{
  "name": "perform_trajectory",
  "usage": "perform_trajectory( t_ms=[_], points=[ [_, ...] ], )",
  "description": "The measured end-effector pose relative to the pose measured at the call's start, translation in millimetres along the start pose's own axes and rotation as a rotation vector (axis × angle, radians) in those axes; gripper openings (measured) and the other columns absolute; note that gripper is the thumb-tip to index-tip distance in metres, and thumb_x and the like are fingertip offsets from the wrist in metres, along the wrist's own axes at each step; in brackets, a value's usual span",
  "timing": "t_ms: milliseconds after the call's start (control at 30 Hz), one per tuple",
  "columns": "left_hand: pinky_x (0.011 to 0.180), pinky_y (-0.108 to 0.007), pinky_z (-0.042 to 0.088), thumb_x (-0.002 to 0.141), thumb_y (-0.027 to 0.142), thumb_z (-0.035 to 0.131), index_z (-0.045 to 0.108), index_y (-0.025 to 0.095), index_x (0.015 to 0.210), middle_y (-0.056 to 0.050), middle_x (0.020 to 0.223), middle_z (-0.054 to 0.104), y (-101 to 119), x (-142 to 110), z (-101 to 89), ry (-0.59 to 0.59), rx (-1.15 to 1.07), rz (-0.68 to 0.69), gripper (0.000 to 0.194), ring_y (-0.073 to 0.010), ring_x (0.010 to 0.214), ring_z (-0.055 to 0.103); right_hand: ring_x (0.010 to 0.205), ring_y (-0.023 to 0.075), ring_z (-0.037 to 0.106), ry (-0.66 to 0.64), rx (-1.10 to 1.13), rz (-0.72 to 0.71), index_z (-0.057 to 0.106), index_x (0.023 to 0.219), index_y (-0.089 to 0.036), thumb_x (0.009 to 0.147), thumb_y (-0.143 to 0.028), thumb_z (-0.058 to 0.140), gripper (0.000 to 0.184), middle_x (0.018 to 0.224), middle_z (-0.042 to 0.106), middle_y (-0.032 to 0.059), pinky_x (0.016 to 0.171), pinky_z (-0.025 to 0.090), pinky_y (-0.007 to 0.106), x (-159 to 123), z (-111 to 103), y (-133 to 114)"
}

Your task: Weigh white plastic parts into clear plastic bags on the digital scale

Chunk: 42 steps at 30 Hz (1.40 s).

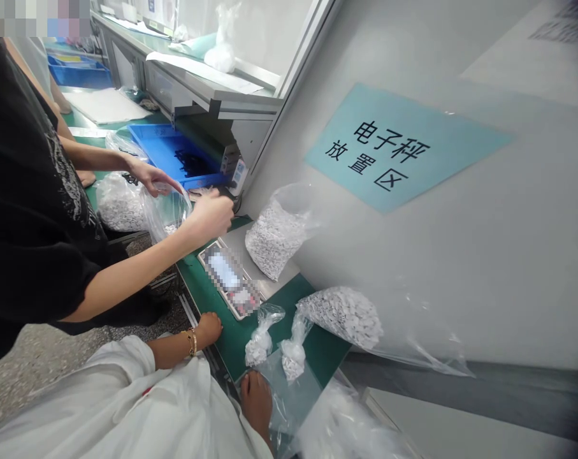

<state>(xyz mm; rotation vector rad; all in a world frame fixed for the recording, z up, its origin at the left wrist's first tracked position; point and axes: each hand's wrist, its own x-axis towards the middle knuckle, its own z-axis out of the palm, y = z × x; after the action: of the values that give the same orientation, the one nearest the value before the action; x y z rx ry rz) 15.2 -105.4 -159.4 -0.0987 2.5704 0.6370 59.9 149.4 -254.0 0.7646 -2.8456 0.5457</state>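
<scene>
My left hand (209,329), with a gold bracelet at the wrist, rests as a loose fist on the near edge of the green tabletop (229,341). Lower down, my right hand (257,396) is closed too, its knuckles up, beside flat clear plastic bags (289,389). Nothing shows in either hand. Two small knotted bags of white pieces (258,347) (293,360) lie just beyond my right hand. A digital scale (226,274), its display blurred out, carries a large open bag of white pieces (276,239). Another large bag (348,312) lies against the wall.
On the left a co-worker in black (35,210) holds an open clear bag (167,213) above the bench; another filled bag (121,201) stands nearby. Behind are a blue tray (159,150) and a raised shelf (193,80). A turquoise sign (398,150) hangs on the wall.
</scene>
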Motion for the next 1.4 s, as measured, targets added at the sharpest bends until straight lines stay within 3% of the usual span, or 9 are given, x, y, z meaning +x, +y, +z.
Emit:
perform_trajectory(
  t_ms=[133, 333, 533, 767, 933, 1067, 1167, 1300, 1400],
  points=[
    [0.084, -0.048, 0.043, 0.092, 0.039, 0.041, 0.065, 0.017, 0.101, -0.016, 0.097, 0.059, -3.5, 0.1, 14.2, 0.063, -0.048, -0.125, 0.034, -0.0295, 0.101, 0.057, 0.065, 0.0223, 0.054, -0.004, -0.008, 0.003, 0.043, 0.070, -0.025, 0.092, -0.027, 0.037, 0.023, 0.067, 0.053, 0.0002, 0.062, 0.030, 0.031, -0.2, 0.5, 0.8],
    [0.081, -0.040, 0.046, 0.088, 0.029, 0.044, 0.063, 0.013, 0.083, -0.007, 0.079, 0.054, -2.8, 2.6, 10.5, 0.127, -0.064, -0.142, 0.025, -0.0233, 0.091, 0.059, 0.065, 0.0219, 0.054, -0.015, -0.008, 0.001, 0.044, 0.070, -0.024, 0.092, -0.026, 0.037, 0.023, 0.068, 0.053, 0.0002, 0.063, 0.031, 0.031, -0.1, -0.8, 0.8],
    [0.078, -0.029, 0.041, 0.088, 0.021, 0.033, 0.061, 0.009, 0.086, -0.002, 0.080, 0.053, 3.8, -6.5, -3.1, 0.049, 0.188, -0.131, 0.030, -0.0169, 0.092, 0.058, 0.065, 0.0224, 0.054, -0.014, -0.007, 0.003, 0.042, 0.071, -0.025, 0.093, -0.029, 0.035, 0.024, 0.068, 0.053, 0.0000, 0.061, 0.030, 0.030, -0.2, 0.1, 0.5],
    [0.071, -0.024, 0.043, 0.077, 0.022, 0.046, 0.061, 0.013, 0.075, -0.006, 0.077, 0.059, 13.8, -18.6, -28.0, 0.059, 0.092, -0.141, 0.018, -0.0155, 0.080, 0.057, 0.064, 0.0233, 0.054, -0.016, -0.004, -0.004, 0.042, 0.071, -0.025, 0.092, -0.028, 0.035, 0.022, 0.067, 0.052, 0.0000, 0.061, 0.030, 0.031, -0.4, 0.3, 0.9],
    [0.068, -0.018, 0.040, 0.077, 0.027, 0.031, 0.058, 0.013, 0.065, -0.001, 0.063, 0.053, 21.9, -32.7, -49.0, 0.070, 0.019, -0.109, 0.033, -0.0109, 0.074, 0.058, 0.064, 0.0234, 0.054, -0.013, 0.001, -0.006, 0.041, 0.071, -0.025, 0.092, -0.028, 0.035, 0.022, 0.067, 0.052, 0.0001, 0.060, 0.030, 0.031, 0.8, -0.2, 0.2],
    [0.069, -0.016, 0.044, 0.080, 0.043, 0.026, 0.064, 0.015, 0.069, -0.001, 0.065, 0.055, 23.8, -36.4, -55.4, 0.094, -0.081, -0.074, 0.048, -0.0080, 0.075, 0.058, 0.063, 0.0235, 0.054, -0.008, 0.004, -0.007, 0.041, 0.071, -0.026, 0.092, -0.028, 0.035, 0.022, 0.067, 0.053, 0.0001, 0.060, 0.030, 0.031, 1.5, -0.9, -0.4],
    [0.070, -0.021, 0.048, 0.078, 0.045, 0.037, 0.064, 0.018, 0.075, -0.003, 0.067, 0.058, 21.6, -32.9, -51.3, 0.104, -0.113, -0.070, 0.039, -0.0104, 0.078, 0.057, 0.063, 0.0236, 0.055, -0.001, 0.007, -0.007, 0.041, 0.071, -0.026, 0.093, -0.029, 0.034, 0.023, 0.066, 0.053, 0.0001, 0.060, 0.032, 0.032, 1.5, -1.5, -0.9],
    [0.080, -0.023, 0.046, 0.078, 0.025, 0.011, 0.064, 0.006, 0.071, -0.003, 0.072, 0.057, 15.4, -23.0, -33.1, 0.093, -0.027, -0.093, 0.056, -0.0092, 0.086, 0.061, 0.063, 0.0236, 0.056, 0.018, 0.008, -0.013, 0.042, 0.072, -0.026, 0.092, -0.028, 0.035, 0.022, 0.067, 0.054, 0.0003, 0.060, 0.033, 0.032, 1.6, -2.1, -1.1],
    [0.084, -0.031, 0.048, 0.082, 0.024, 0.028, 0.067, 0.006, 0.090, -0.007, 0.089, 0.063, 10.3, -15.0, -15.8, 0.085, 0.095, -0.131, 0.044, -0.0161, 0.093, 0.062, 0.061, 0.0235, 0.055, 0.051, 0.009, -0.030, 0.042, 0.072, -0.026, 0.092, -0.028, 0.035, 0.022, 0.066, 0.054, -0.0002, 0.060, 0.034, 0.032, 3.3, -3.2, -1.0]
  ],
)
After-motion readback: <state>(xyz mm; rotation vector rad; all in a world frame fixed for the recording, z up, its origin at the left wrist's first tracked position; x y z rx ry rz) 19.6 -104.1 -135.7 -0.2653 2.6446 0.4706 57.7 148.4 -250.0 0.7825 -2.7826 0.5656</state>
